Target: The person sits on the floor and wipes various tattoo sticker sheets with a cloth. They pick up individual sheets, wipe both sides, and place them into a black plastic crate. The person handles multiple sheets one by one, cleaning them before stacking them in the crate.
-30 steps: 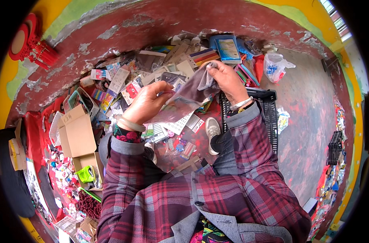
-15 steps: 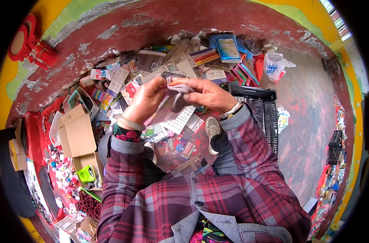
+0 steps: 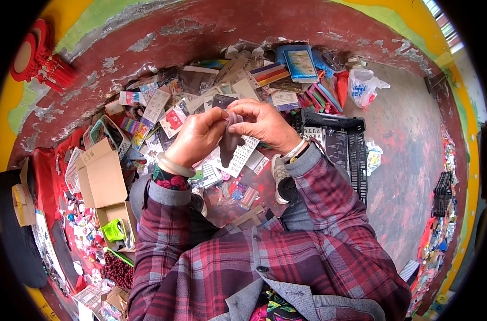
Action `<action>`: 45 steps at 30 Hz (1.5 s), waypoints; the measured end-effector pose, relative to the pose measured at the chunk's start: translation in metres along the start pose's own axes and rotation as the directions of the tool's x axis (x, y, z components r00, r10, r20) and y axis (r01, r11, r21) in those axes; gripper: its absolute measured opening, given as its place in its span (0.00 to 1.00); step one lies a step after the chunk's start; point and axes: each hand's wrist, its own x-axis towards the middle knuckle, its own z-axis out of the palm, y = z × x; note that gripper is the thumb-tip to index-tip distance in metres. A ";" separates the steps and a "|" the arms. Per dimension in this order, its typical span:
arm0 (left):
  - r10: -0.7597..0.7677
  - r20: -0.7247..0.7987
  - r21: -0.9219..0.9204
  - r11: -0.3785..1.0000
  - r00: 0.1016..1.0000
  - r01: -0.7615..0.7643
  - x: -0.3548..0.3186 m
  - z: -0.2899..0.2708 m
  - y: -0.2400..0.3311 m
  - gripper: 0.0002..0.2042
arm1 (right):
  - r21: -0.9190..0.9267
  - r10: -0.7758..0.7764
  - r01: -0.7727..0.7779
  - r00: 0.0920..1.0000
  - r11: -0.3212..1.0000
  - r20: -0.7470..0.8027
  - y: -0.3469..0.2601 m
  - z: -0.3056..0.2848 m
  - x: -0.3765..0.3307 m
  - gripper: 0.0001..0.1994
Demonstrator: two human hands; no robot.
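A small, soft grey-mauve knitted cloth [image 3: 230, 143], shaped somewhat like a sock, hangs between my two hands above the heap. My left hand [image 3: 196, 135] pinches its upper left edge, with the fingertips curled together. On the other side my right hand [image 3: 266, 126] grips the top of it between thumb and fingers. The cloth's lower end dangles free and tapers over a sheet of printed black marks [image 3: 239, 160]. Part of its upper edge is hidden behind my fingers.
Packets, cards and stationery pile up against the peeling red wall [image 3: 200, 35]. A black plastic crate [image 3: 356, 155] stands to the right, near a white plastic bag [image 3: 364, 88]. On the left are an open cardboard box [image 3: 101, 174] and white baskets [image 3: 74, 170]. My shoe [image 3: 280, 179] is below my hands.
Both hands have drawn closer together and shifted slightly left. The cloth, bunched and folded before, now hangs straighter and longer downward.
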 end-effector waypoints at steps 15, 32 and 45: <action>0.356 -0.121 0.415 0.866 0.927 -0.278 0.003 0.005 0.007 0.02 | -0.316 -0.122 0.097 0.991 0.944 -0.059 -0.007 0.009 -0.004 0.07; 0.138 -0.583 0.035 0.989 0.801 -0.145 -0.003 -0.017 0.016 0.03 | -0.416 -0.219 0.214 0.975 0.884 0.035 -0.005 0.004 0.000 0.08; -0.044 -0.751 -0.292 0.917 0.659 -0.272 -0.012 -0.053 0.005 0.05 | -0.532 -0.109 0.123 0.992 0.838 0.056 -0.002 -0.014 -0.001 0.09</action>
